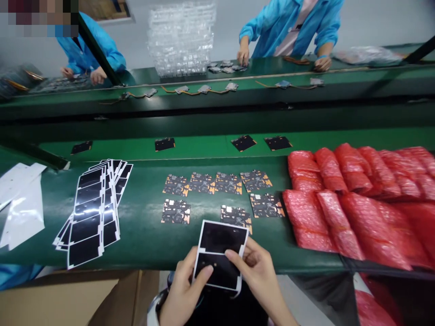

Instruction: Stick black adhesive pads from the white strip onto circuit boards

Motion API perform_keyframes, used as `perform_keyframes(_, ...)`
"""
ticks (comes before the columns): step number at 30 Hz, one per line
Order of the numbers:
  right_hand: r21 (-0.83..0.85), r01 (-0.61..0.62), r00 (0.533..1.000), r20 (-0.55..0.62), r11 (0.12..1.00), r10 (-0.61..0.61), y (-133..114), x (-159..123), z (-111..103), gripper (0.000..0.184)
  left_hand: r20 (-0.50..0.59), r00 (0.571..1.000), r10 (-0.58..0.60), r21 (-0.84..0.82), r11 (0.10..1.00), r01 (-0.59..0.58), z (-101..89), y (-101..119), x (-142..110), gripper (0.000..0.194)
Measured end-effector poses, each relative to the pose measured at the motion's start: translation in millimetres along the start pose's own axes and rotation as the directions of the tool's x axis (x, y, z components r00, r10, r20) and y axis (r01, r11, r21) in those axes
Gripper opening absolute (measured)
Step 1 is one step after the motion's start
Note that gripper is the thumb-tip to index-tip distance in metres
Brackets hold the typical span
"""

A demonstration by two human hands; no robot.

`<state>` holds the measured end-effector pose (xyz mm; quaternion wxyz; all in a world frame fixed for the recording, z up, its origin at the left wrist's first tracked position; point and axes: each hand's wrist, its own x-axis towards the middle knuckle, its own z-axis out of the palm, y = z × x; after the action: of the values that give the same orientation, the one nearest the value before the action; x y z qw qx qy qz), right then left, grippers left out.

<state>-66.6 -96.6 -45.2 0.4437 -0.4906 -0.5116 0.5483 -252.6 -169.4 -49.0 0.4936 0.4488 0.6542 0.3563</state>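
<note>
Both my hands hold up a black adhesive sheet with a white border (220, 256) just above the front edge of a green workbench (142, 240). My left hand (185, 290) grips its lower left side, and my right hand (258, 276) pinches its right edge. Just beyond the sheet lie several black-and-gold circuit boards (236, 218) in two loose rows. A fanned stack of similar black sheets (93, 213) lies to my left.
Red bubble bags (350, 203) are piled at the bench's right. White liner sheets (22, 203) lie at the far left. Black pieces (244, 143) sit on a green belt (204, 147) beyond. Two co-workers in blue sleeves (292, 31) handle parts across a farther belt, beside a stack of clear trays (180, 38).
</note>
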Motion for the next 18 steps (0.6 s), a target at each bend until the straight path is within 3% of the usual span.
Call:
perform_keyframes(1, -0.109, 0.098, 0.989, -0.098, 0.989, -0.109, 1, -3, 2, 0.039, -0.024, 1.0, 0.004, 0.038, 0.999, -0.003, 2.8, 4, 1, 0.046)
perform_keyframes(3, -0.403, 0.309, 0.876, -0.231, 0.861, -0.423, 0, -7, 2, 0.058, -0.013, 0.999, 0.039, 0.132, 0.991, -0.037, 7.6, 12, 1, 0.037)
perform_keyframes(5, -0.615, 0.481, 0.758, -0.067, 0.625, -0.649, -6, -9, 1, 0.058, 0.001, 0.993, 0.121, 0.205, 0.972, -0.118, 11.1, 18, -2, 0.031)
perform_keyframes(6, -0.636, 0.564, 0.726, 0.079, 0.526, -0.683, -11, -9, 0, 0.049, 0.015, 0.985, 0.173, 0.229, 0.958, -0.172, 12.3, 20, -3, 0.028)
perform_keyframes(8, -0.58, 0.686, 0.678, 0.289, 0.44, -0.676, -19, -10, 0, 0.031, 0.039, 0.962, 0.272, 0.258, 0.927, -0.272, 14.2, 24, -7, 0.022)
perform_keyframes(11, -0.509, 0.745, 0.629, 0.323, 0.431, -0.707, -24, -10, 2, 0.022, 0.043, 0.937, 0.346, 0.306, 0.888, -0.342, 15.8, 28, -9, 0.016)
perform_keyframes(14, -0.489, 0.772, 0.6, 0.351, 0.406, -0.719, -21, -8, 0, 0.026, 0.03, 0.929, 0.369, 0.345, 0.869, -0.356, 16.7, 30, -10, 0.013)
perform_keyframes(16, -0.448, 0.776, 0.618, 0.395, 0.444, -0.68, -20, -6, -3, 0.033, 0.045, 0.927, 0.373, 0.356, 0.861, -0.364, 16.9, 31, -9, 0.015)
perform_keyframes(18, -0.365, 0.738, 0.675, 0.41, 0.568, -0.614, -20, -4, -5, 0.034, 0.059, 0.915, 0.398, 0.358, 0.848, -0.392, 16.6, 31, -7, 0.016)
